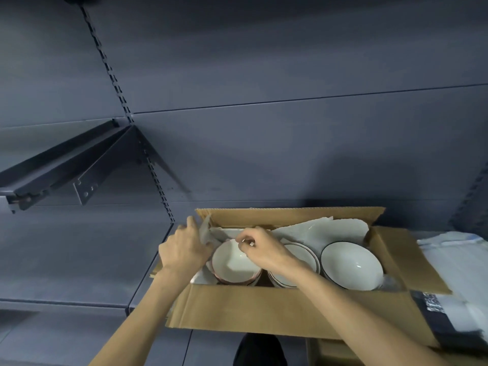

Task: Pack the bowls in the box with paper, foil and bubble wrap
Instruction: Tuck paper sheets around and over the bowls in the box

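Note:
An open cardboard box (pixel 264 310) sits on a dark shelf. Inside stand three white bowls: a pink-rimmed one (pixel 233 265) at the left, a middle one (pixel 303 256) partly hidden by my right wrist, and a dark-rimmed one (pixel 352 265) tilted at the right. White paper (pixel 319 229) lines the back of the box. My left hand (pixel 184 247) grips a sheet of paper (pixel 204 229) at the box's left end. My right hand (pixel 260 249) hovers over the left bowl's far rim, its fingers curled and pinching something small and pale.
A stack of white packing sheets (pixel 454 257) lies to the right of the box, past its open flap (pixel 404 260). A dark shelf bracket (pixel 66 170) juts out at upper left. A second cardboard box edge (pixel 324 352) shows below.

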